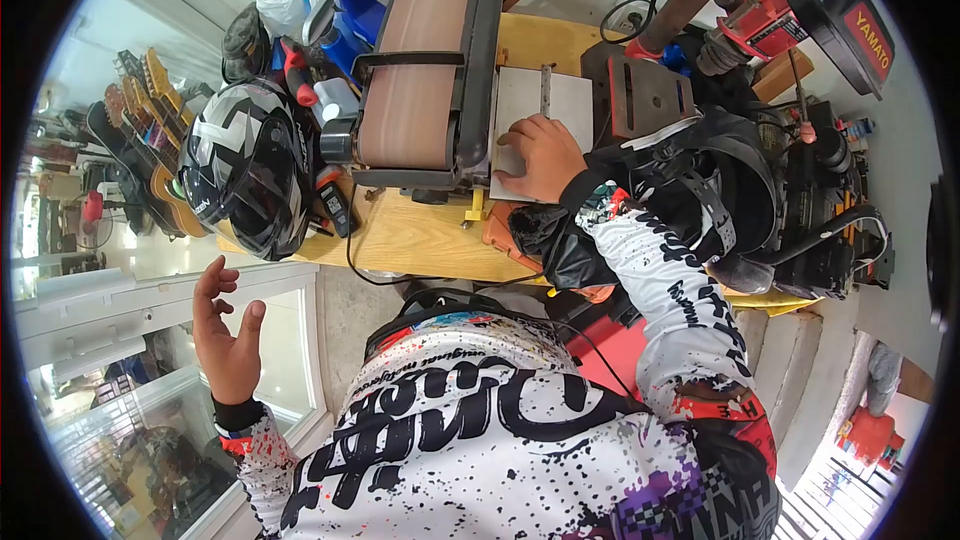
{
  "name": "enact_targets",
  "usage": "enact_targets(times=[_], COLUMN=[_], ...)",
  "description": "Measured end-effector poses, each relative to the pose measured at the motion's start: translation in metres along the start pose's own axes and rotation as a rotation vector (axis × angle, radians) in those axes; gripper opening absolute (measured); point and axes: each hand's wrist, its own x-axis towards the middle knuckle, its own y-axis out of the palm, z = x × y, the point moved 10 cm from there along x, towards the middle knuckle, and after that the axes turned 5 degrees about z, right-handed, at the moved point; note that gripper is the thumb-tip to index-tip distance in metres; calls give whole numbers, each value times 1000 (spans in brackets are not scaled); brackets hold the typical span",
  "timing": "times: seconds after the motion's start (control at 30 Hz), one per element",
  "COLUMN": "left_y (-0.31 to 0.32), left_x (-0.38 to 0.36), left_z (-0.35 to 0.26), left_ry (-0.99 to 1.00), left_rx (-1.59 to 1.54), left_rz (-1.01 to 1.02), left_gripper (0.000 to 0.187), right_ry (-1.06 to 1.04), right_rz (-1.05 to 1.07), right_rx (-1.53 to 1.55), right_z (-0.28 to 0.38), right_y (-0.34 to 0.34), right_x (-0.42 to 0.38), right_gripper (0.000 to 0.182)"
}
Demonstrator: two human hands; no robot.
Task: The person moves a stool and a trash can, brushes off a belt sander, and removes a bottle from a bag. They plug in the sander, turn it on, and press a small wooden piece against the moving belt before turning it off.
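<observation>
My right hand lies over a pale flat board on the bench, just right of a belt sander. Its fingers are spread, and the fingertips touch the lower end of a narrow metal ruler; whether they grip it I cannot tell. My left hand is raised in the air at the left, in front of the bench, with fingers apart and nothing in it. A black and white helmet sits on the bench above that hand.
A red drill press stands at the back right, its metal table beside the board. Black gear is piled on the right. Blue bottles stand behind the helmet. A black cable hangs at the wooden bench's front edge.
</observation>
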Motion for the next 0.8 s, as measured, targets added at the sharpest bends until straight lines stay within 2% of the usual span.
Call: enact_targets(times=[0.07,0.13,0.8], left_y=[1,2,-2], left_x=[-1,-1,0], left_z=[1,2,5], left_ry=[-3,3,9], left_rx=[0,-15,-22], left_rz=[4,5,16], left_gripper=[61,61,61], right_ry=[-19,-7,-87], right_rz=[-48,24,58], right_rx=[11,-4,-92], right_z=[2,0,6], right_y=[-3,8,3], right_x=[-2,-3,2], right_gripper=[37,36,35])
